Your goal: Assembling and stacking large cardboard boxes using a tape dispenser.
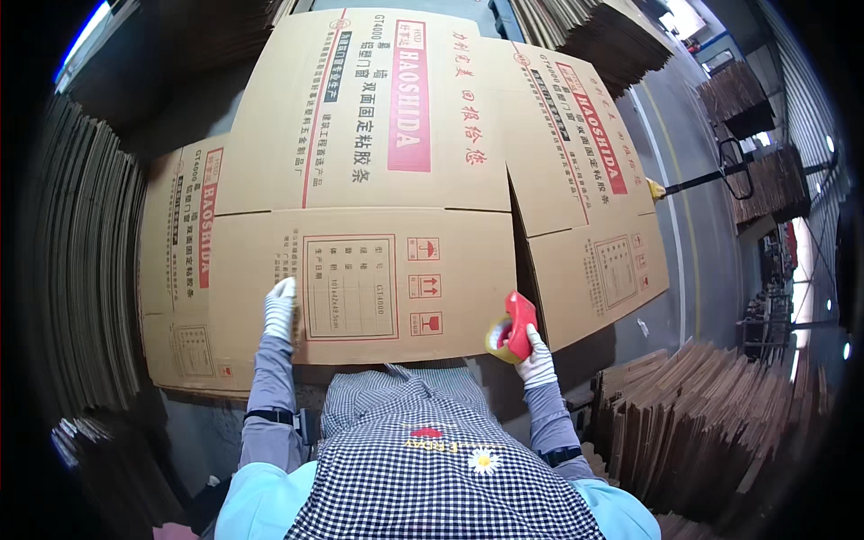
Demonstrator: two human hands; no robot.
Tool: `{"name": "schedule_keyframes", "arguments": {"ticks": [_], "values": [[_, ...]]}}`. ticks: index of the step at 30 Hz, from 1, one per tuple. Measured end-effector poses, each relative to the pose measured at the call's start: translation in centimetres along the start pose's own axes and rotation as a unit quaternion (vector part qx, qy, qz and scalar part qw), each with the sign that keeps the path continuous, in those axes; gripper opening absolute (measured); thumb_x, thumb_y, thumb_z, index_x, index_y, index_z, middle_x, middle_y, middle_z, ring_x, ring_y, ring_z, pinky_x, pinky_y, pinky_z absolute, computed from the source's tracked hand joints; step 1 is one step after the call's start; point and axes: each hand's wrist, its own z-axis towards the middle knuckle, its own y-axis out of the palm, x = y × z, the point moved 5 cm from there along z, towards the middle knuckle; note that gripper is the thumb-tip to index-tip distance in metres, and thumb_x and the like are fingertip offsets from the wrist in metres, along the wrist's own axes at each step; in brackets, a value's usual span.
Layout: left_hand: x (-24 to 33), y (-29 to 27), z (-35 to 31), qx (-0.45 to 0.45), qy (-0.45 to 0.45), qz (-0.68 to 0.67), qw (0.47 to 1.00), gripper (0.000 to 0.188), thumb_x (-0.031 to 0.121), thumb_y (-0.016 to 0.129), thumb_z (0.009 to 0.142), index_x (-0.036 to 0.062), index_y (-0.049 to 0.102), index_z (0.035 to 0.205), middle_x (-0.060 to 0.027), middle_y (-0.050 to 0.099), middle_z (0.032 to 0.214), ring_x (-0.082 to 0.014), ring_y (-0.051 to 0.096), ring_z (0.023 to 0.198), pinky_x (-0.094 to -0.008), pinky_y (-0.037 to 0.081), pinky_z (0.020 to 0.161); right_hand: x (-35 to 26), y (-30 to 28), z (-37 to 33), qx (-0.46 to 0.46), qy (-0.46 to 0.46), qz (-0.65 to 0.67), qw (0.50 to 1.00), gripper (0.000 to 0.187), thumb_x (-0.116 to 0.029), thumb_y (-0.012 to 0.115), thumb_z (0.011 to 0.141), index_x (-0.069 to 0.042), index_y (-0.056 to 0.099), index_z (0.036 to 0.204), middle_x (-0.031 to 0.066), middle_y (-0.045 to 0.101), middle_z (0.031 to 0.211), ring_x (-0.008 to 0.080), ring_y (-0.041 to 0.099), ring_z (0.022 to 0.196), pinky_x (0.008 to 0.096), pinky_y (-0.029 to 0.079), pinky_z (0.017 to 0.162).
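A large flattened cardboard box (pixel 243 243) with red and black print lies in front of me, its creased lower panel nearest my body. My left hand (pixel 280 309), in a white striped glove, rests on that panel left of the printed table frame. Its fingers look stretched out against the board, though the undersides are hidden. Beyond the panel's right edge, my right hand (pixel 538 360), gloved alike, is closed around a red tape dispenser (pixel 519 328). A yellowish tape roll (pixel 497 337) sits on the dispenser's left side.
More printed cardboard lies under the box, with a right-hand sheet (pixel 576 180) and a left-hand sheet (pixel 180 297) showing. Cardboard stacks stand at the left (pixel 90 207), lower right (pixel 693 423) and far side (pixel 585 36). A black-handled cart (pixel 733 171) stands on the floor at right.
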Motion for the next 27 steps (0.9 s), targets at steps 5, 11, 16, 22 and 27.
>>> {"name": "schedule_keyframes", "arguments": {"ticks": [5,11,16,22,27], "values": [[9.0,24.0,-12.0,-0.459,-0.221,-0.242,0.826,0.105,0.080,0.017,0.087,-0.0095,0.046,0.134,-0.0218,0.048,0.139,-0.0284,0.040,0.135,-0.0355,0.023,0.116,-5.2,15.7,-5.8,-0.279,-0.020,-0.252,0.927,0.068,-0.034,0.083,0.072,0.000,0.056,0.124,0.0047,0.065,0.113,0.0137,0.060,0.102,0.0315,0.047,0.092],[22.5,25.2,-17.8,-0.520,-0.104,-0.410,0.742,0.088,0.070,0.029,0.093,-0.0050,0.052,0.132,-0.0168,0.058,0.130,-0.0236,0.053,0.124,-0.0368,0.035,0.110,-9.8,20.7,-6.3,-0.327,-0.003,-0.450,0.831,0.068,-0.019,0.090,0.062,-0.003,0.058,0.120,0.0046,0.066,0.108,0.0128,0.061,0.098,0.0311,0.050,0.088],[20.0,22.8,-15.0,-0.358,-0.001,-0.296,0.885,0.034,0.023,0.060,0.094,0.0009,0.063,0.119,-0.0078,0.067,0.114,-0.0149,0.064,0.099,-0.0302,0.050,0.089,-8.6,24.6,-3.8,-0.399,-0.047,-0.530,0.747,0.064,-0.017,0.088,0.066,-0.004,0.058,0.121,0.0026,0.065,0.107,0.0110,0.059,0.098,0.0302,0.048,0.089],[14.7,14.8,-2.9,0.068,-0.018,-0.264,0.962,0.022,0.016,0.058,0.094,-0.0018,0.069,0.102,-0.0091,0.071,0.101,-0.0149,0.066,0.088,-0.0278,0.052,0.080,-5.5,30.8,5.5,-0.336,-0.076,-0.673,0.654,0.044,-0.037,0.079,0.075,-0.001,0.069,0.100,0.0049,0.067,0.074,0.0094,0.061,0.066,0.0286,0.052,0.064],[10.4,1.9,7.0,0.295,0.144,0.112,0.938,0.030,0.028,0.064,0.089,0.0087,0.070,0.112,-0.0151,0.062,0.122,-0.0259,0.055,0.118,-0.0391,0.038,0.103,-2.6,34.6,13.4,-0.276,-0.024,-0.780,0.562,0.053,-0.043,0.078,0.073,0.000,0.070,0.104,0.0118,0.070,0.078,0.0168,0.067,0.068,0.0331,0.054,0.065]]}}
